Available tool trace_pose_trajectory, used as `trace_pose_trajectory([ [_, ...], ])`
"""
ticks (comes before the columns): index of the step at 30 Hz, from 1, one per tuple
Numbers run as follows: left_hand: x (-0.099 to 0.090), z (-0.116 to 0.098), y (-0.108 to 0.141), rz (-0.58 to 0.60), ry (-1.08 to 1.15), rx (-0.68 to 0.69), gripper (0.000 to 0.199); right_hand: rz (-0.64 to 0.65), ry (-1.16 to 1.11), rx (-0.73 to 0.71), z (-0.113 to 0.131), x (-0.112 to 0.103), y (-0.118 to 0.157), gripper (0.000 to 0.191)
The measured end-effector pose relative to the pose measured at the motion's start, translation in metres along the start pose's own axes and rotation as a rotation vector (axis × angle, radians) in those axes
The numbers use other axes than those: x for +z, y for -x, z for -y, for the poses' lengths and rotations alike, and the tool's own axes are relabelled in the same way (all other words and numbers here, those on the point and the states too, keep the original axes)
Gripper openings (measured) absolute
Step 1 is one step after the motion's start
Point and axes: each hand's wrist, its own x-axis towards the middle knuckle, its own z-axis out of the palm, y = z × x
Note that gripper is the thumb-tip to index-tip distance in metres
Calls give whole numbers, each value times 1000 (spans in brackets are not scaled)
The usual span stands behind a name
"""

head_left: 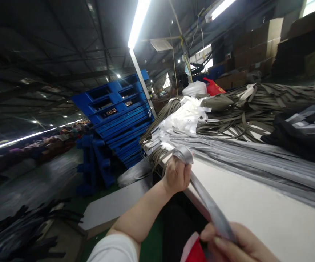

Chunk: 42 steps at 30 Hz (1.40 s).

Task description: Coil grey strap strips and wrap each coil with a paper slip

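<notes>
A grey strap runs between my two hands along the near edge of a white tabletop. My left hand, arm stretched forward, is closed around the strap's far end, which loops over the fingers. Low in the view, my right hand pinches the near part of the same strap between thumb and fingers. Beyond them, long grey straps lie side by side across the table. A tangle of white straps rests at the table's far left corner.
Olive straps are heaped at the back, near a red bag and black fabric. Blue pallets stand left of the table. Dark strips lie at lower left. Something red shows beside my right hand.
</notes>
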Motion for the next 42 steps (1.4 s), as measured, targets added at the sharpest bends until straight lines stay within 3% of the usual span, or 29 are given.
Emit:
trace_pose_trajectory([
  [2, 3, 10, 13, 266, -243, 139, 55, -152, -35, 17, 9, -24, 10, 48],
  [4, 2, 12, 20, 504, -295, 127, 60, -246, 63, 3, 11, -46, 9, 48],
  [7, -4, 4, 14, 780, -133, -237, 68, -335, 336, 7, 0, -59, -5, 42],
  [9, -9, -1, 7, 893, 71, -514, 70, -390, 439, 3, -8, -55, -13, 43],
  [11, -15, -1, 2, 966, 265, -702, 70, -428, 436, -18, -13, -48, -18, 43],
  [14, -25, 7, -1, 978, 473, -865, 69, -329, 305, -18, -14, -42, -16, 39],
  [19, -46, 17, -7, 707, 803, -1015, 72, 27, 59, 20, -8, -39, -15, 48],
  [22, -58, 13, -19, 581, 1012, -1052, 82, 101, -20, 57, -5, -30, -26, 55],
  [27, -77, -2, -39, 265, 1210, -934, 77, -52, -117, 94, -10, -18, -50, 65],
  [31, -76, -14, -51, 58, 1286, -731, 59, -230, -31, -12, -15, -13, -64, 63],
  [34, -53, -14, -53, -39, 1193, -499, 44, -73, 134, -62, -1, -1, -59, 51],
  [37, -15, -3, -41, -208, 762, -187, 36, 196, 176, -46, 24, 7, -36, 40],
  [39, 8, 8, -23, -164, 342, -11, 39, 196, 86, -57, 36, -4, -17, 41],
  [42, 25, 18, 2, 227, -101, 148, 46, -105, -50, -66, 36, -44, 4, 45],
])
